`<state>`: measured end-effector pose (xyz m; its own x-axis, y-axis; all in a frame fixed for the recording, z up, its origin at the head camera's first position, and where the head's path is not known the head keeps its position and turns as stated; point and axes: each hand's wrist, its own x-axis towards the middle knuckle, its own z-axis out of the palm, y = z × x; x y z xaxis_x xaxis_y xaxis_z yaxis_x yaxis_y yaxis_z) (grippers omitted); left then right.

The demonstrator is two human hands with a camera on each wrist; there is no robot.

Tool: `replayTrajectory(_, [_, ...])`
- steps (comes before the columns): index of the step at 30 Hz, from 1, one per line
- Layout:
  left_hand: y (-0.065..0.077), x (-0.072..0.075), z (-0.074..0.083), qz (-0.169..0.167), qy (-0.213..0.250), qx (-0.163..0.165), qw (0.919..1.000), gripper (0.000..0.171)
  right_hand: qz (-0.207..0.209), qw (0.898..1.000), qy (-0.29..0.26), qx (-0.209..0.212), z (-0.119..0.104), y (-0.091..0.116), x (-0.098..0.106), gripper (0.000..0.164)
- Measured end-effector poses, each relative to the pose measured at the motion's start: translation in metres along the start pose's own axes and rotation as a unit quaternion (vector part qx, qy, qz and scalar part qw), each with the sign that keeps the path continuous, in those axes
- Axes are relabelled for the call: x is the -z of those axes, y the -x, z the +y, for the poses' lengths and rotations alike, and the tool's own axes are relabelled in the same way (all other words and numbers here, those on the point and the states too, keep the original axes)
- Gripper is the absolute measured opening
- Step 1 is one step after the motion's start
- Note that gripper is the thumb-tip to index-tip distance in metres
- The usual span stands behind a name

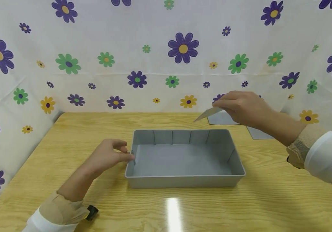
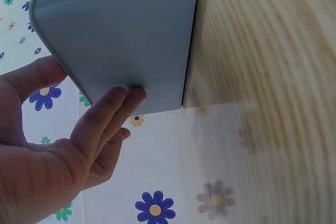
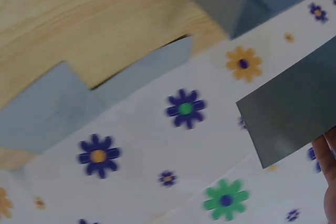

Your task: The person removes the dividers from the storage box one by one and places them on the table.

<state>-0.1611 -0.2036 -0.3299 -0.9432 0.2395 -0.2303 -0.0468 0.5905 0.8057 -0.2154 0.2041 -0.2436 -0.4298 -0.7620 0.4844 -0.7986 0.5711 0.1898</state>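
Observation:
A shallow grey plastic box (image 1: 183, 182) stands on the table, its inside walls ribbed with thin vertical lines. At its left end my left hand (image 1: 105, 158) pinches the wall, thumb over the rim. In the left wrist view, fingertips (image 2: 136, 94) press the outer face of the box (image 2: 115, 35). Above the box's far right side, my right hand (image 1: 241, 108) holds a thin grey rectangular panel (image 1: 208, 112) by its upper edge, tilted and clear of the box. The right wrist view shows the panel (image 3: 294, 111) broadside, with part of the hand (image 3: 331, 187) at the frame edge.
Two flat grey pieces, one (image 1: 222, 119) behind the right hand and another (image 1: 260, 133) under the forearm, lie at the back right of the wooden table (image 1: 96, 129). A flower-printed cloth (image 1: 154, 32) hangs behind and along the sides.

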Motion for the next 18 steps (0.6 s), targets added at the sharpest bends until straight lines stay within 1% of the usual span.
replayTrajectory(3, [-0.001, -0.001, -0.001, -0.001, 0.001, 0.006, 1.0, 0.079, -0.001, 0.998, 0.021, -0.051, 0.012, 0.022, -0.002, 0.028])
replayTrajectory(6, [-0.002, -0.001, -0.001, -0.004, 0.001, 0.012, 0.9999, 0.079, -0.018, 0.995, 0.035, -0.092, 0.021, 0.043, -0.01, 0.024])
replayTrajectory(9, [-0.002, -0.001, -0.001, 0.002, -0.006, 0.019, 0.9998, 0.075, -0.056, 0.988, 0.048, -0.136, 0.027, 0.06, -0.022, 0.017])
replayTrajectory(11, [-0.002, 0.0, -0.001, 0.005, -0.009, 0.019, 0.9998, 0.07, -0.083, 0.983, 0.058, -0.156, 0.029, 0.07, -0.03, 0.015])
replayTrajectory(14, [-0.002, 0.0, -0.001, 0.004, -0.008, 0.017, 0.9998, 0.067, -0.089, 0.982, 0.056, -0.158, 0.028, 0.081, -0.041, 0.017])
replayTrajectory(16, [-0.001, 0.0, -0.003, -0.01, 0.01, 0.012, 0.9998, 0.067, -0.077, 0.986, 0.058, -0.139, 0.027, 0.088, -0.049, 0.015])
replayTrajectory(18, [0.001, 0.003, -0.004, -0.031, 0.034, 0.006, 0.9989, 0.068, -0.063, 0.99, 0.057, -0.113, 0.024, 0.093, -0.056, 0.015])
